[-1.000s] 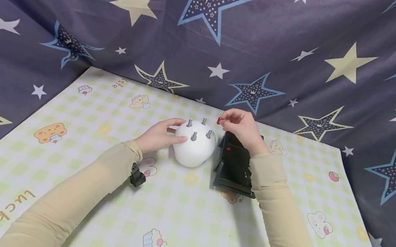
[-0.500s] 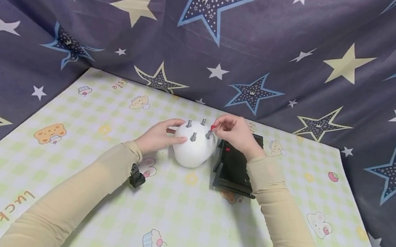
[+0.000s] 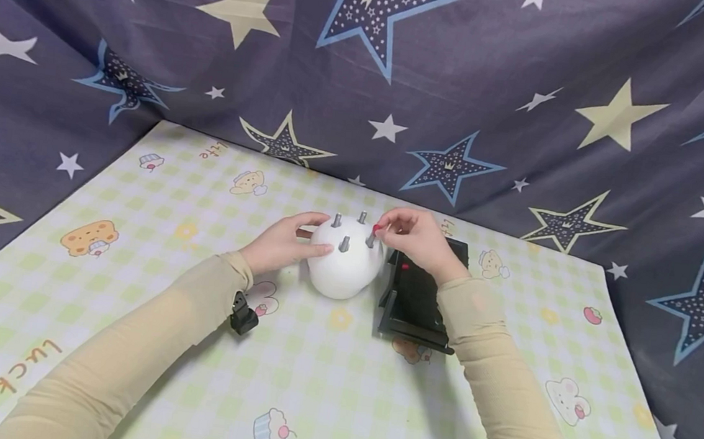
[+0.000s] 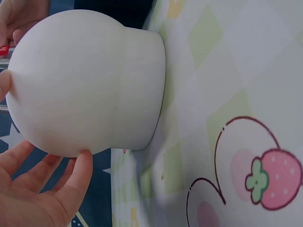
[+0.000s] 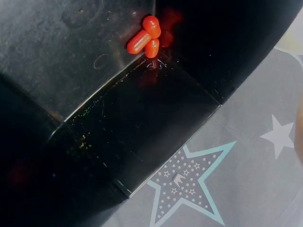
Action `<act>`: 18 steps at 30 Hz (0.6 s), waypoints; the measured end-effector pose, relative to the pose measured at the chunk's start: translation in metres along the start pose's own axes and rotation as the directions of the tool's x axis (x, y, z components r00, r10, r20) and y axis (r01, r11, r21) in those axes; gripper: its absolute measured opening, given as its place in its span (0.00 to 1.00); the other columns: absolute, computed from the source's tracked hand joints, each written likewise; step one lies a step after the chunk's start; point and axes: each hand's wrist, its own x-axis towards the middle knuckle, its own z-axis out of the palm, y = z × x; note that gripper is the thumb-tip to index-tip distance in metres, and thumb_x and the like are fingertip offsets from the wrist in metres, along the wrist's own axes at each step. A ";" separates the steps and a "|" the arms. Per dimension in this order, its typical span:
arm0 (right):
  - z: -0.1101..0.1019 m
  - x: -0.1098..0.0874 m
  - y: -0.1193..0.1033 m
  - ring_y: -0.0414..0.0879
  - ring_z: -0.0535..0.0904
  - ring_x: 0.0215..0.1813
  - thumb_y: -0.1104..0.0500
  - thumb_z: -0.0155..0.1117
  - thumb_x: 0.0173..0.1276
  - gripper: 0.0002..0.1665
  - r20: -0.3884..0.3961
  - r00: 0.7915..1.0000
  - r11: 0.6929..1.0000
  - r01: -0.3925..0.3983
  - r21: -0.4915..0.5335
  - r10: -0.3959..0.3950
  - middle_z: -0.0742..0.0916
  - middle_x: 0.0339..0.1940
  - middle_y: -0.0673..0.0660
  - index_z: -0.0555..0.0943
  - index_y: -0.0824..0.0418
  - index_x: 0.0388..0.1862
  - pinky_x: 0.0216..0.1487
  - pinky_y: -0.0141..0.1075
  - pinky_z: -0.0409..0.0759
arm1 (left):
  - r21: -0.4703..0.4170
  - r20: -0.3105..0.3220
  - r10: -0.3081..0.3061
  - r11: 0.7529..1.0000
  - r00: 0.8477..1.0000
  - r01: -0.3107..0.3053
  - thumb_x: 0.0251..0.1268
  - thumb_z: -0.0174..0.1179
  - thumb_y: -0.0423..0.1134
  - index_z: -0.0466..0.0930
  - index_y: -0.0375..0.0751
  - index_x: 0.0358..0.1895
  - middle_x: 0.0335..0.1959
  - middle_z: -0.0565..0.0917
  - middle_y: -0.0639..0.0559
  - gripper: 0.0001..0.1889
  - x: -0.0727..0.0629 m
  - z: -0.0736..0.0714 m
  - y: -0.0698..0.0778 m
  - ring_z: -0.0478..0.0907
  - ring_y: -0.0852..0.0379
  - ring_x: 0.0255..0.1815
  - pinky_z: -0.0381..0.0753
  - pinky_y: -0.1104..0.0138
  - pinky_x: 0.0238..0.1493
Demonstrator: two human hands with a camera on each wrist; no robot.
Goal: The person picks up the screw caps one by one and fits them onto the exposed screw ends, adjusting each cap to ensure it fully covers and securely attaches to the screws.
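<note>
A white rounded body [image 3: 344, 276], a ball on a narrower base, sits on the table with several grey metal posts [image 3: 345, 243] standing from its top. My left hand [image 3: 280, 244] holds its left side, thumb and fingers spread around the curve; the left wrist view shows those fingertips [image 4: 84, 158] against the white ball [image 4: 80, 80]. Between thumb and forefinger my right hand [image 3: 418, 238] pinches a small red capsule-shaped piece [image 3: 377, 228], right at the tip of the right-hand post. In the right wrist view, red capsule-shaped pieces [image 5: 138, 42] lie in a corner of the black box.
The open black box [image 3: 417, 303] stands just right of the ball, beneath my right forearm. A black wrist camera [image 3: 244, 314] sits at my left cuff. Behind the checked tablecloth [image 3: 331, 405] hangs a dark curtain [image 3: 341, 88] with stars.
My right hand has come left and down with the red piece, from above the box to the right-hand post. My left hand stays on the ball.
</note>
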 end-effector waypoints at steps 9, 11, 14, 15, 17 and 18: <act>0.001 0.001 0.003 0.41 0.72 0.27 0.69 0.63 0.59 0.05 0.000 1.000 0.999 -0.015 -0.037 0.015 0.82 0.23 0.45 0.81 0.70 0.35 0.27 0.29 0.69 | 0.002 0.003 0.003 1.000 1.000 -0.003 0.60 0.64 0.42 0.63 0.44 0.69 0.68 0.68 0.45 0.33 0.000 0.000 -0.001 0.69 0.41 0.64 0.71 0.51 0.63; 0.001 0.001 0.004 0.41 0.72 0.27 0.68 0.63 0.59 0.05 0.004 1.000 0.999 -0.018 -0.041 0.018 0.82 0.23 0.46 0.81 0.69 0.35 0.27 0.29 0.69 | 0.002 0.002 0.003 1.000 1.000 -0.003 0.60 0.64 0.42 0.63 0.44 0.69 0.68 0.68 0.45 0.34 0.000 0.000 -0.001 0.69 0.41 0.64 0.71 0.50 0.63; 0.001 0.001 0.004 0.41 0.72 0.27 0.68 0.64 0.59 0.05 0.008 1.000 0.999 -0.023 -0.042 0.024 0.82 0.24 0.46 0.81 0.69 0.35 0.26 0.29 0.69 | 0.010 0.002 0.003 1.000 1.000 -0.003 0.60 0.64 0.43 0.62 0.43 0.70 0.68 0.68 0.45 0.34 0.000 -0.001 -0.001 0.69 0.41 0.64 0.71 0.50 0.64; 0.001 0.001 0.004 0.41 0.73 0.27 0.68 0.64 0.59 0.05 0.008 1.000 0.999 -0.024 -0.046 0.024 0.82 0.24 0.46 0.81 0.69 0.35 0.26 0.29 0.69 | 0.012 0.002 0.004 1.000 1.000 -0.004 0.61 0.64 0.43 0.62 0.43 0.70 0.68 0.68 0.45 0.34 0.000 -0.001 -0.001 0.69 0.41 0.64 0.71 0.50 0.64; 0.001 0.001 0.004 0.42 0.73 0.27 0.68 0.64 0.58 0.05 0.009 1.000 0.998 -0.024 -0.056 0.024 0.82 0.24 0.46 0.81 0.69 0.35 0.26 0.29 0.69 | 0.015 0.002 0.005 1.000 1.000 -0.005 0.61 0.64 0.43 0.62 0.42 0.70 0.68 0.68 0.45 0.34 0.001 0.000 -0.001 0.69 0.41 0.64 0.71 0.50 0.64; 0.001 0.001 0.003 0.42 0.73 0.27 0.69 0.64 0.58 0.05 0.010 1.000 0.998 -0.023 -0.060 0.024 0.82 0.24 0.47 0.81 0.69 0.35 0.26 0.29 0.70 | 0.017 0.002 0.006 1.000 1.000 -0.006 0.61 0.64 0.43 0.62 0.42 0.70 0.68 0.68 0.45 0.35 0.001 0.000 -0.001 0.69 0.41 0.64 0.71 0.50 0.63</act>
